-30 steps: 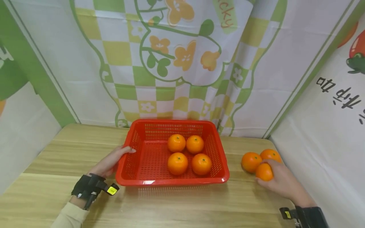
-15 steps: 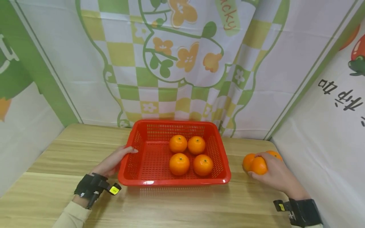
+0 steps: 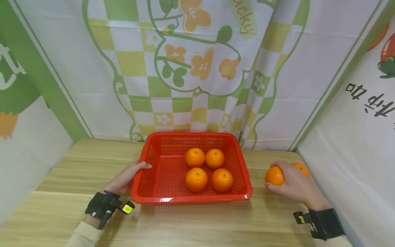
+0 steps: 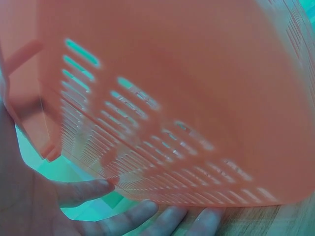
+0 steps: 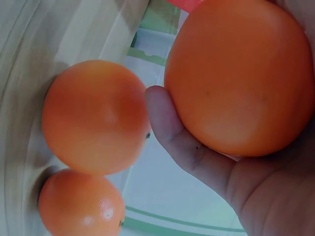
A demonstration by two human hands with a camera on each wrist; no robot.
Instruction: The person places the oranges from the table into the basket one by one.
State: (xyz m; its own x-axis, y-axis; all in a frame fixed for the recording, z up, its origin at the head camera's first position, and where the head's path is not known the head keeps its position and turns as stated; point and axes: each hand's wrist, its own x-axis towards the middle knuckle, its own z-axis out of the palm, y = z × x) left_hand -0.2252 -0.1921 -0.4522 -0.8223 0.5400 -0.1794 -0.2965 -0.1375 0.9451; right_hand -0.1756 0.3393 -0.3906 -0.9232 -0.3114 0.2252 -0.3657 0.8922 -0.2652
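A red plastic basket (image 3: 172, 199) with slotted walls stands on the table, with several oranges (image 3: 196, 179) in its right half. At its left side my left hand (image 3: 124, 178) grips the rim, thumb over the edge; the left wrist view shows its fingers (image 4: 133, 216) against the slotted wall (image 4: 162, 147). Right of the basket, my right hand (image 3: 297, 185) holds an orange (image 3: 274, 176), thumb (image 5: 170, 120) curled against it in the right wrist view. Two other oranges, one nearer (image 5: 96, 118) and one lower (image 5: 81, 204), lie on the table there; the head view shows just one (image 3: 300, 169).
The wooden table (image 3: 200, 226) reaches to a checked curtain (image 3: 197, 103) behind the basket. A white printed wall panel (image 3: 355, 147) stands close by the right hand. Another panel (image 3: 37, 154) borders the table on the left.
My right hand has carried its orange left and away from me, off the spot beside the other two. The left hand keeps its grip on the basket. The head view has shifted slightly.
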